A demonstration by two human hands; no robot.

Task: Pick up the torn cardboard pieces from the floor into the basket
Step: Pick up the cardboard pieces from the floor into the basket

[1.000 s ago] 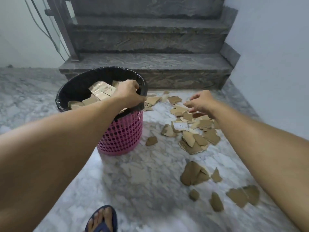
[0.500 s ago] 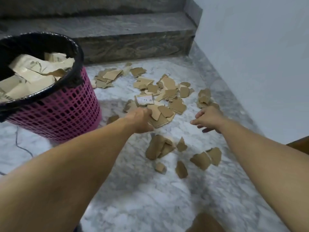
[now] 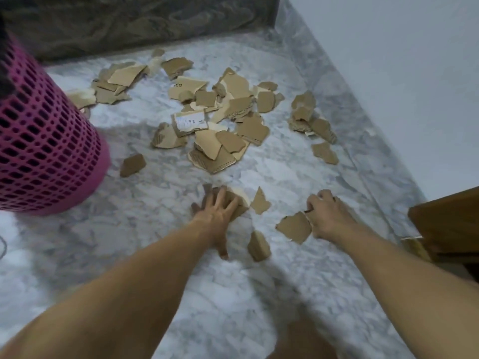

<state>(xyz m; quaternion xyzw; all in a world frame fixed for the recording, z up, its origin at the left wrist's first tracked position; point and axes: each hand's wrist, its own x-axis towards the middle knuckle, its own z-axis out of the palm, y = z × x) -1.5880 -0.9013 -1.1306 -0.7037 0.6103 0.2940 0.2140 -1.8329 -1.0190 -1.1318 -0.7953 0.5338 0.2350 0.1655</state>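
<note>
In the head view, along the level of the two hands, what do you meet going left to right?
Pink basket → left hand pressing on cardboard → small triangular piece → torn piece → right hand → wooden furniture corner.

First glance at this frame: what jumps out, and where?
Torn cardboard pieces lie scattered over the marble floor, thickest at upper centre below the dark stair riser. The pink basket stands at the left edge. Near centre, the left hand presses spread fingers on a small stack of pieces, and the right hand curls its fingers at the edge of another brown piece.
</note>
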